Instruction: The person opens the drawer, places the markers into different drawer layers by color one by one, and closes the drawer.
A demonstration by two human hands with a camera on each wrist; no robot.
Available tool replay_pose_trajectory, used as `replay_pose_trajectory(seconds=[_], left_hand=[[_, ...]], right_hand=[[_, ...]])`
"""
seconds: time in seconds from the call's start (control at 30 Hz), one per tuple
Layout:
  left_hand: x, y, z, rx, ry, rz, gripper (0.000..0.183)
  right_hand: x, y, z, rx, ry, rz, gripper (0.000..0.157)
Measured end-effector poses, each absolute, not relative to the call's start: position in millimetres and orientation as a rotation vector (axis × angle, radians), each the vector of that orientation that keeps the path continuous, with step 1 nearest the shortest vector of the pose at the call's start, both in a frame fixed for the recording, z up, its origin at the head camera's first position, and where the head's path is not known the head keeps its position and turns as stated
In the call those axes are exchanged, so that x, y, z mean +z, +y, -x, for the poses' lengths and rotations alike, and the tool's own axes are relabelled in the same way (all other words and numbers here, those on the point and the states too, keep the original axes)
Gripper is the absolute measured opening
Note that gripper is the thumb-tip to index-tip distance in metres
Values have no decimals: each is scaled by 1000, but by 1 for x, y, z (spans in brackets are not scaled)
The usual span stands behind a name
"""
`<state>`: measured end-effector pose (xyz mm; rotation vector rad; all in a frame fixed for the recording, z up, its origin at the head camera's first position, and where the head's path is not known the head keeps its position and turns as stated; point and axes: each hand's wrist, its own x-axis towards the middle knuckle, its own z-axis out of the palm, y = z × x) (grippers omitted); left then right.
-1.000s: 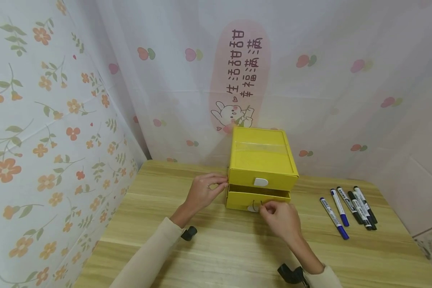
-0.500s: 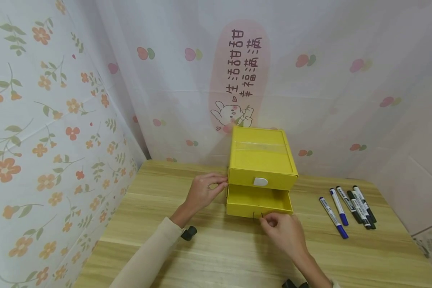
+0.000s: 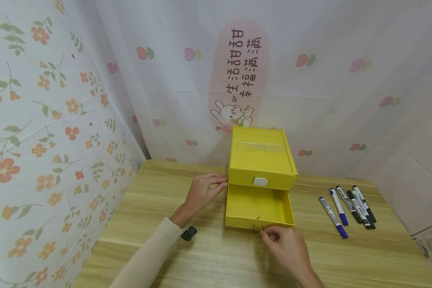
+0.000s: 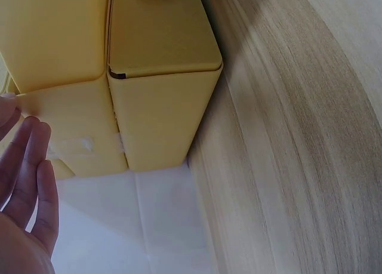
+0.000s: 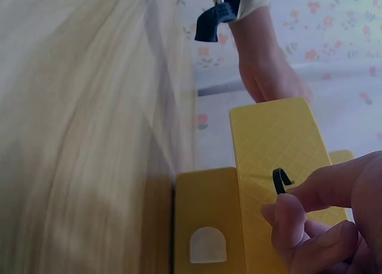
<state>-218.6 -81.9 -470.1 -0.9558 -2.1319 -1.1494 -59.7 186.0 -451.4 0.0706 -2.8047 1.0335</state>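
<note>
A yellow chest of drawers (image 3: 261,154) stands at the back of the table. Its middle drawer (image 3: 252,204) is pulled well out, and the part inside that shows is bare apart from a small dark mark near the front. My right hand (image 3: 288,246) pinches a thin black loop (image 5: 278,179) fixed to that drawer's front. At the chest's left front edge, my left hand (image 3: 203,192) pinches the edge between thumb and index finger. The left wrist view shows this hand's (image 4: 27,190) other fingers fairly straight. White tabs mark the top drawer (image 3: 245,180) and the lowest drawer (image 5: 206,190).
Several blue and black markers (image 3: 335,218) lie on the table (image 3: 147,200) to the right. Clear tape (image 3: 261,147) crosses the chest's top. A printed curtain (image 3: 180,100) hangs close behind it, and a floral one (image 3: 54,152) covers the left side.
My right hand has drawn the middle drawer toward me, from barely open to far out, showing its inside. The left hand stays at the chest's edge; the markers have not moved.
</note>
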Motion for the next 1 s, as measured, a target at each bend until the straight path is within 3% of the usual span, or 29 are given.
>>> replay_pose_trajectory(seconds=[1.0], left_hand=[[-468,-82,217,-1131,-2176,942,14]], right_hand=[[-450,185,35,979,-2897,1,20]])
